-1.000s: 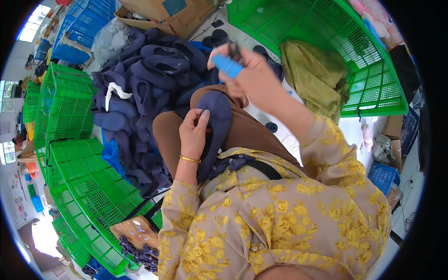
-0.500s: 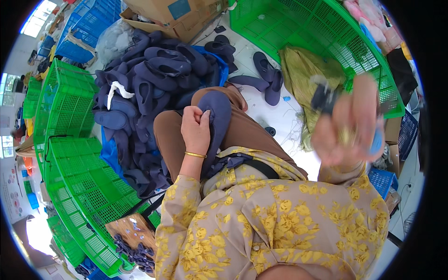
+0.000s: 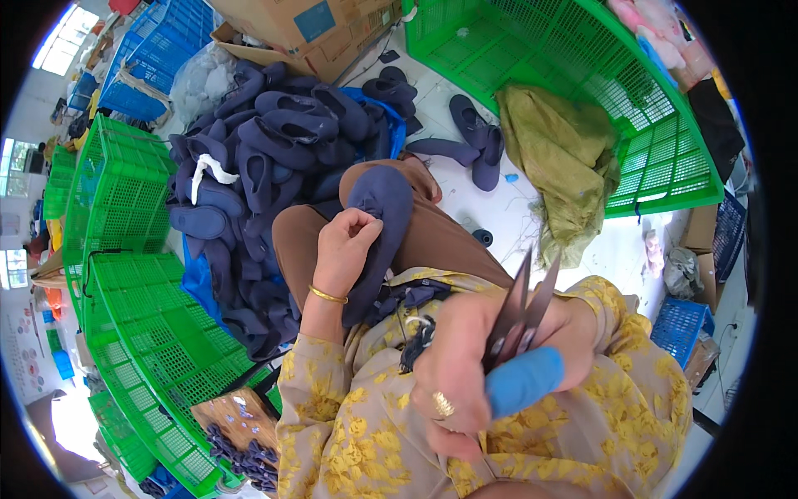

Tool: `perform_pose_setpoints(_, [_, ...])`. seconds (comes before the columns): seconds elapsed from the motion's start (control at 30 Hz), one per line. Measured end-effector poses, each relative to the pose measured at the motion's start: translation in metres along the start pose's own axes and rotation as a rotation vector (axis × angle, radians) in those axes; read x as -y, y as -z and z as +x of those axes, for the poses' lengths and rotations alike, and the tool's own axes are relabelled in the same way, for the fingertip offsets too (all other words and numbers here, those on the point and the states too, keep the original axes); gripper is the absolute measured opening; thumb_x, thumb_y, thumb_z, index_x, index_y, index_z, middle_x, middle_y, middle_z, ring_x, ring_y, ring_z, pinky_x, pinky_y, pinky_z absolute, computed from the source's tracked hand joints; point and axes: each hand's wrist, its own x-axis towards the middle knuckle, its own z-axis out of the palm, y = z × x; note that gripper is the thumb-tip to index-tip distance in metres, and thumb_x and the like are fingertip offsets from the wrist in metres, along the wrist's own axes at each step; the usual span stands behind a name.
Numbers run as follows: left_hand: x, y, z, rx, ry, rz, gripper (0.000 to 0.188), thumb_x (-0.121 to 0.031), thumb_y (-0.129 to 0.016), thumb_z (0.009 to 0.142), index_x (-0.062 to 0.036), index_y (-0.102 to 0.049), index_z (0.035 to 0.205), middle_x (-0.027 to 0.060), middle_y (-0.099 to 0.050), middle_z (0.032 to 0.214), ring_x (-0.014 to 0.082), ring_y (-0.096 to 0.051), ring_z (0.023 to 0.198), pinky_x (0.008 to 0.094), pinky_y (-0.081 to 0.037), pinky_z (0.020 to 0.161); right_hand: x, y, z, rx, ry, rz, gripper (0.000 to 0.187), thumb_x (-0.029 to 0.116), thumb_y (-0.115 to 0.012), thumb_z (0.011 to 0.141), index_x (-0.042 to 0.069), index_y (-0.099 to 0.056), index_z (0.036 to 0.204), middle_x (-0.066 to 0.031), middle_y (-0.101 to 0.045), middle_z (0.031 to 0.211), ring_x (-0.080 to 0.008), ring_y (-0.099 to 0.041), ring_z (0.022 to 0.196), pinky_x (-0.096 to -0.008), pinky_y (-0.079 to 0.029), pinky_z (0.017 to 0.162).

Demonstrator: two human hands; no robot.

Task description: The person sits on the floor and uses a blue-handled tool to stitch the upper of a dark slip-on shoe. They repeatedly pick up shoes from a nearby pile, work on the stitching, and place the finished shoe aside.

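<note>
A navy fabric shoe lies lengthwise over my lap, rounded end pointing away from me. My left hand, with a gold bangle at the wrist, is closed in a pinch at the shoe's left edge. Whether thread is also between those fingertips is too small to tell. Close to my chest, my right hand is wrapped round a pair of scissors, whose dark blades point away and stand apart. A blue wrap covers one finger of this hand, and a gold ring shows. A small dark tuft with pale thread appears beside it.
A big pile of navy shoes rises at my left on blue sheeting. Green crates line the left, and another green crate stands far right beside an olive sack. Loose shoes and a small dark spool lie on the floor.
My right hand has come in from the far right toward my chest, and the scissors now show clearly in it. My left hand has shifted slightly, still pinching at the shoe's edge.
</note>
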Motion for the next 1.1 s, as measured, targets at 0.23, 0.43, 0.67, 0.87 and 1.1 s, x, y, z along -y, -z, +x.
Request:
perform_pose_setpoints(0.23, [-0.01, 0.0, -0.012, -0.011, 0.065, -0.142, 0.005, -0.005, -0.067, 0.088, -0.001, -0.064, 0.087, -0.0037, -0.061, 0.08, 0.0032, -0.054, 0.074, 0.0196, -0.045, 0.069, -0.006, 0.02, -0.036, 0.086, -0.103, -0.142, 0.016, 0.009, -0.053, 0.097, 0.002, -0.052, 0.111, -0.0062, -0.058, 0.096, -0.0138, -0.059, 0.081, -0.0262, -0.044, 0.067])
perform_pose_setpoints(0.43, [-0.002, 0.002, -0.008, 0.037, 0.024, -0.18, 0.004, -0.003, -0.066, 0.089, -0.0003, -0.063, 0.089, -0.0036, -0.058, 0.084, 0.0034, -0.053, 0.076, 0.0188, -0.044, 0.072, 0.002, 0.026, -0.044, -0.082, -0.129, -0.196, 0.016, 0.009, -0.054, 0.096, 0.001, -0.053, 0.11, -0.0067, -0.059, 0.096, -0.0151, -0.059, 0.081, -0.0277, -0.045, 0.068])
perform_pose_setpoints(0.67, [-0.008, 0.004, -0.011, 0.02, 0.037, -0.155, 0.004, -0.002, -0.065, 0.089, 0.0006, -0.062, 0.09, -0.0029, -0.055, 0.085, 0.0036, -0.049, 0.074, 0.0188, -0.042, 0.07, 0.01, 0.033, -0.047, -0.214, -0.147, -0.238, 0.016, 0.009, -0.055, 0.095, 0.001, -0.054, 0.109, -0.0073, -0.059, 0.096, -0.0166, -0.059, 0.08, -0.0293, -0.047, 0.069])
perform_pose_setpoints(0.87, [-0.005, 0.008, -0.007, 0.064, -0.051, 0.037, 0.002, -0.002, -0.063, 0.09, -0.0007, -0.062, 0.09, -0.0039, -0.053, 0.085, 0.0033, -0.047, 0.074, 0.0182, -0.041, 0.07, 0.012, 0.038, -0.047, -0.275, -0.147, -0.276, 0.016, 0.009, -0.056, 0.094, 0.001, -0.055, 0.108, -0.0078, -0.06, 0.095, -0.0179, -0.06, 0.08, -0.0308, -0.048, 0.069])
perform_pose_setpoints(1.1, [-0.008, 0.005, -0.01, 0.046, 0.017, -0.168, 0.003, -0.001, -0.064, 0.09, -0.001, -0.062, 0.091, -0.0049, -0.054, 0.084, 0.0029, -0.046, 0.073, 0.018, -0.04, 0.069, 0.018, 0.04, -0.044, -0.324, -0.152, -0.311, 0.016, 0.008, -0.056, 0.092, 0.0, -0.056, 0.107, -0.0085, -0.061, 0.095, -0.0193, -0.06, 0.079, -0.0325, -0.049, 0.07])
